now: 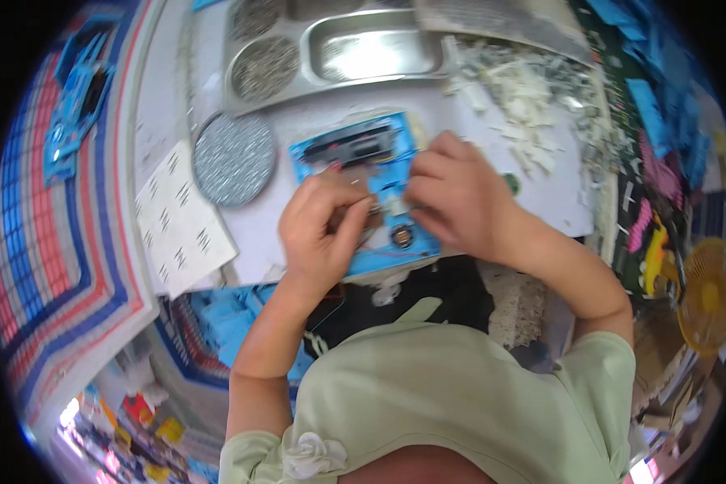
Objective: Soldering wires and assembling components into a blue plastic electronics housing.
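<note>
A blue plastic housing [305, 168] lies before me on the white table. Set into its upper part is a long black part [363, 147], and a small round coppery part [401, 235] sits lower down. My left hand [318, 226] is over the housing's left side, thumb and forefinger pinched together at a tiny piece that I cannot make out. Over the right side my right hand [460, 194] has its fingers curled in. A small white piece [395, 206] shows between the two hands. Whatever the right fingertips hold is hidden.
A steel compartment tray [322, 90] with small metal parts stands at the back. White plastic pieces [524, 105] are heaped at the back right. To the left are a round grey glittery disc [234, 159] and a marked white sheet [181, 222]. Another blue housing [76, 109] lies far left.
</note>
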Demonstrator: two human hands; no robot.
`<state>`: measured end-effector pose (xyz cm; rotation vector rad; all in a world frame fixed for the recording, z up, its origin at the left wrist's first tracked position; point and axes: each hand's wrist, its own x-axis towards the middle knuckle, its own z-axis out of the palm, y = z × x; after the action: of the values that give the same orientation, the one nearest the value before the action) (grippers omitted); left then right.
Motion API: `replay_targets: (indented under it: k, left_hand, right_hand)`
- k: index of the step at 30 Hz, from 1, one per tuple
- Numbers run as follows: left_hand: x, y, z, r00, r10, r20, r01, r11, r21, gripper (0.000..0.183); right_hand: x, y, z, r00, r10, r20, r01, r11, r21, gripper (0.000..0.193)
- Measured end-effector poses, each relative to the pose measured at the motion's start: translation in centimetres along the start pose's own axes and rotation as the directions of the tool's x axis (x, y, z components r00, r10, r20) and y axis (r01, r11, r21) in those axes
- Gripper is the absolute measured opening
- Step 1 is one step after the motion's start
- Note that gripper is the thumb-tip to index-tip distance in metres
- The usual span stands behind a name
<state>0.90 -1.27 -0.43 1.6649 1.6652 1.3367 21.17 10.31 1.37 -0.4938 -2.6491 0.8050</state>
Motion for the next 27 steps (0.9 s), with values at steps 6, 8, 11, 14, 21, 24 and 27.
replay_targets:
  k: [6, 8, 11, 14, 21, 24, 27]
  left_hand:
    - [-0.6, -0.1, 0.1, 1.0, -0.027, -0.004, 0.026, 0.998, -0.057, 0.021]
    - [-1.3, -0.3, -0.2, 0.997, -0.069, -0.037, 0.065, 0.991, -0.113, 0.028]
    - [-1.2, -0.4, -0.6, 0.997, -0.074, 0.003, 0.074, 0.985, -0.153, 0.033]
    - [-0.6, -0.3, -0.6, 0.999, -0.009, 0.031, 0.013, 0.992, -0.126, 0.031]
    - [3.4, 4.1, -1.5, 0.98, 0.053, 0.189, -0.038, 0.996, -0.085, 0.028]
    - [6.2, 5.9, 0.5, 0.945, 0.004, 0.326, 0.03, 0.994, -0.101, 0.033]
    - [8.7, 6.9, 2.6, 0.851, -0.086, 0.519, 0.236, 0.944, -0.232, 0.027]
  right_hand:
    - [-3.4, 2.2, -2.1, 0.93, 0.157, -0.333, -0.123, 0.985, 0.122, 0.032]
    - [-6.4, 5.5, -5.2, 0.728, 0.323, -0.605, -0.46, 0.884, -0.081, 0.034]
    - [-9.4, 9.9, -9.8, 0.579, 0.378, -0.723, -0.755, 0.584, -0.299, 0.033]
    - [-9.9, 13.3, -10.7, 0.572, 0.394, -0.72, -0.796, 0.478, -0.371, 0.032]
    - [-8.4, 8.4, -10.2, 0.598, 0.462, -0.655, -0.591, 0.806, 0.029, 0.03]
    - [-7.5, 4.6, -7.3, 0.69, 0.569, -0.448, -0.253, 0.769, 0.587, 0.033]
    - [-6.8, 2.1, -5.2, 0.795, 0.496, -0.35, -0.055, 0.633, 0.772, 0.035]
